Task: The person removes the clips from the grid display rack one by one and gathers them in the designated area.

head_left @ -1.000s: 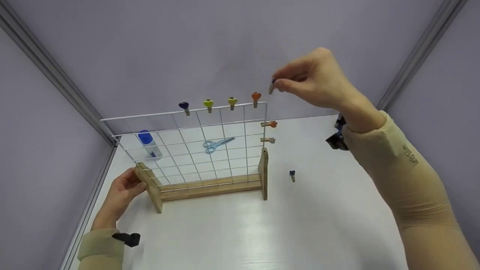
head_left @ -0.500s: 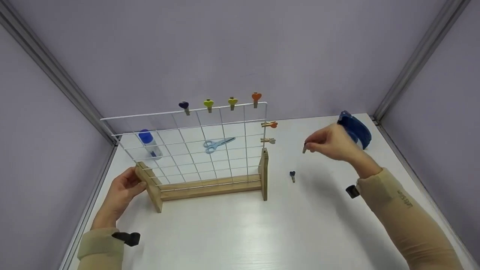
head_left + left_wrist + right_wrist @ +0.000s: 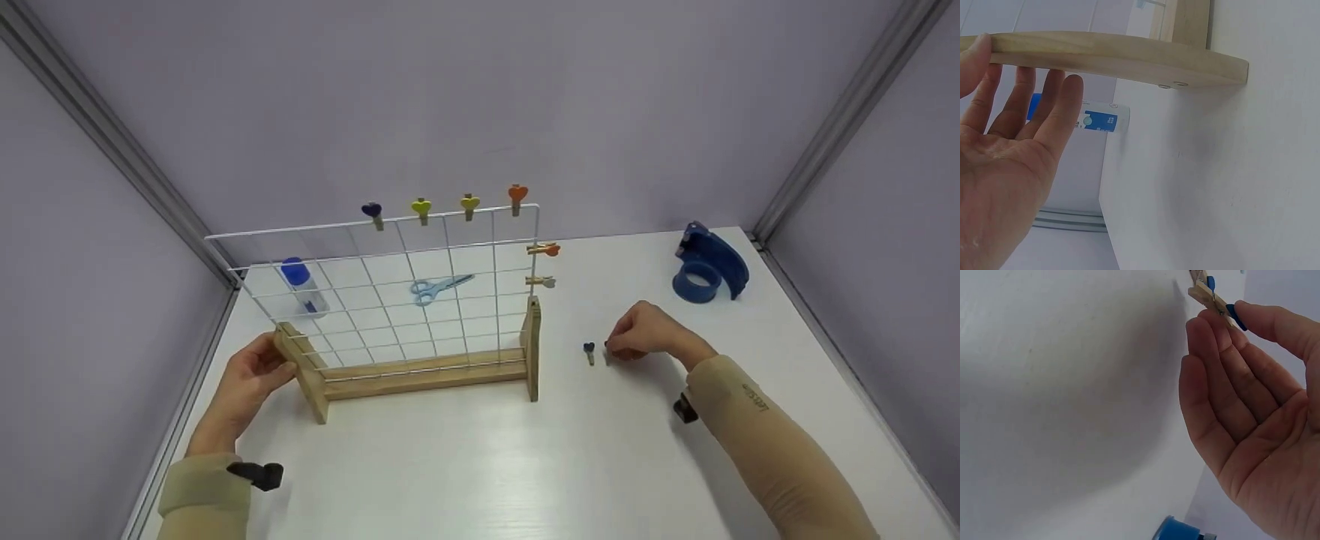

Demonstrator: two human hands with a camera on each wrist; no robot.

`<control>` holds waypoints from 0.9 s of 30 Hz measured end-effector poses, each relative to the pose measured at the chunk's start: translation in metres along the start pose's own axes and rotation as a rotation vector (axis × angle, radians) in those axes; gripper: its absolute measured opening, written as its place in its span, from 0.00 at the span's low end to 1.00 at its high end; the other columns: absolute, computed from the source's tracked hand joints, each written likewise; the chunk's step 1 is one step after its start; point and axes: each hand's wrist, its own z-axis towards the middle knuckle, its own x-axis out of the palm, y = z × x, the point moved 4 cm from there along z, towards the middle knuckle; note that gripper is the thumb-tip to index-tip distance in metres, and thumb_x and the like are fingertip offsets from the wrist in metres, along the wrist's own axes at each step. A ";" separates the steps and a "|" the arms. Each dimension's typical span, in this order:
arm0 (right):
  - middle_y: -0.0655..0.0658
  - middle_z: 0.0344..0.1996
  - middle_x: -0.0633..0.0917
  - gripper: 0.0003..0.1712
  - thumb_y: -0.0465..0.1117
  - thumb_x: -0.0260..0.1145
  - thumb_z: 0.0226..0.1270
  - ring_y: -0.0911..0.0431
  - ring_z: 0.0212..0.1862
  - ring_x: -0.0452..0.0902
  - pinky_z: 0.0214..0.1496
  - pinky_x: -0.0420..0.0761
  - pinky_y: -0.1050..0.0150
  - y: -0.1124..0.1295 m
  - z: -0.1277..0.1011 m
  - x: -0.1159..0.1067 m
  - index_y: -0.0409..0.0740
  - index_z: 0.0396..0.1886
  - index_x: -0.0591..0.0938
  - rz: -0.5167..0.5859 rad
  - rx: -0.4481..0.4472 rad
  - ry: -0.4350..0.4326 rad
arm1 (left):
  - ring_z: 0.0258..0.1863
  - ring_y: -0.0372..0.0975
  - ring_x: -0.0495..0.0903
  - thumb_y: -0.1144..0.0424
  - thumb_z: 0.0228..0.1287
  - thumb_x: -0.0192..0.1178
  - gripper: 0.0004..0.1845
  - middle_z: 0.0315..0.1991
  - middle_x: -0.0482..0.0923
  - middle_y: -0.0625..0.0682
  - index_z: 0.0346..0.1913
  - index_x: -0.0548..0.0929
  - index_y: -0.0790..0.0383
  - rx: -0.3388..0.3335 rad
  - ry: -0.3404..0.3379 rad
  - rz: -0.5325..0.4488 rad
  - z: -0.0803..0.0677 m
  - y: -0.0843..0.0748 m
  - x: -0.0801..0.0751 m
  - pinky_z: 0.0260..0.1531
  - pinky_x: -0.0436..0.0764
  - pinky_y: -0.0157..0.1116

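My left hand (image 3: 247, 382) grips the left wooden side of a stand (image 3: 427, 379) that carries a white wire grid; in the left wrist view the thumb is on one face of the board (image 3: 1112, 53) and fingers are on the other. Between thumb and fingertips, my right hand (image 3: 646, 332) pinches a small wooden clothespin (image 3: 1207, 297) with a dark blue heart, low over the table. Just left of it lies another dark blue heart clothespin (image 3: 589, 353). Several heart clothespins are clipped along the grid's top edge, among them an orange one (image 3: 517, 196), and two on its right edge.
Light blue scissors (image 3: 442, 288) and a glue stick with a blue cap (image 3: 304, 285) are behind the grid. A blue tape dispenser (image 3: 712, 262) stands at the back right. Grey-framed panels surround the white table (image 3: 420, 472).
From above the grid's top right corner, my right hand has come down and rightward to the table with its clothespin, beside the loose one. The left hand still holds the stand.
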 end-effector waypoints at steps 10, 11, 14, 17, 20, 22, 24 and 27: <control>0.50 0.31 0.93 0.14 0.43 0.78 0.71 0.60 0.34 0.85 0.38 0.87 0.68 -0.009 0.010 0.009 0.37 0.47 0.96 0.041 0.081 -0.041 | 0.52 0.30 0.87 0.82 0.72 0.66 0.28 0.49 0.88 0.37 0.73 0.74 0.78 -0.003 -0.006 -0.030 0.001 -0.001 0.001 0.53 0.90 0.27; 0.50 0.32 0.93 0.14 0.42 0.78 0.71 0.60 0.34 0.85 0.38 0.87 0.69 -0.009 0.010 0.009 0.37 0.48 0.96 0.037 0.076 -0.043 | 0.51 0.30 0.87 0.82 0.71 0.66 0.28 0.49 0.88 0.38 0.72 0.74 0.78 -0.003 -0.009 -0.036 0.001 -0.001 0.001 0.53 0.90 0.27; 0.48 0.34 0.94 0.12 0.40 0.78 0.72 0.60 0.34 0.87 0.39 0.88 0.69 -0.009 0.009 0.009 0.37 0.48 0.96 0.040 0.068 -0.047 | 0.51 0.31 0.87 0.83 0.70 0.66 0.27 0.48 0.88 0.38 0.71 0.75 0.79 -0.004 -0.016 -0.048 0.002 -0.001 0.002 0.52 0.90 0.27; 0.47 0.36 0.96 0.10 0.38 0.78 0.73 0.61 0.35 0.88 0.40 0.89 0.69 -0.010 0.009 0.009 0.37 0.48 0.96 0.051 0.058 -0.055 | 0.50 0.32 0.87 0.83 0.70 0.66 0.26 0.48 0.88 0.39 0.70 0.76 0.77 -0.011 -0.028 -0.051 0.002 -0.001 0.001 0.51 0.90 0.28; 0.46 0.36 0.97 0.09 0.37 0.78 0.73 0.62 0.35 0.89 0.40 0.89 0.70 -0.009 0.008 0.009 0.35 0.47 0.96 0.059 0.042 -0.066 | 0.51 0.32 0.87 0.83 0.70 0.65 0.26 0.48 0.88 0.40 0.69 0.78 0.74 -0.019 -0.034 -0.049 0.002 -0.001 0.001 0.51 0.90 0.28; 0.45 0.36 0.96 0.10 0.37 0.78 0.73 0.62 0.35 0.89 0.39 0.89 0.70 -0.008 0.007 0.009 0.35 0.47 0.96 0.059 0.039 -0.072 | 0.51 0.32 0.87 0.83 0.71 0.65 0.25 0.48 0.88 0.39 0.69 0.78 0.73 -0.020 -0.028 -0.047 0.002 -0.001 0.000 0.52 0.90 0.28; 0.45 0.36 0.96 0.10 0.38 0.77 0.74 0.62 0.35 0.88 0.39 0.89 0.70 -0.008 0.006 0.008 0.35 0.47 0.95 0.046 0.029 -0.077 | 0.52 0.31 0.87 0.83 0.71 0.66 0.25 0.49 0.88 0.39 0.69 0.79 0.71 -0.022 -0.023 -0.052 0.002 0.000 0.000 0.52 0.90 0.28; 0.45 0.35 0.96 0.11 0.39 0.76 0.75 0.61 0.34 0.87 0.38 0.87 0.71 -0.006 0.004 0.005 0.35 0.47 0.96 0.010 0.009 -0.099 | 0.52 0.31 0.87 0.82 0.71 0.66 0.25 0.49 0.88 0.38 0.69 0.79 0.71 -0.022 -0.015 -0.043 0.002 0.000 0.000 0.53 0.90 0.28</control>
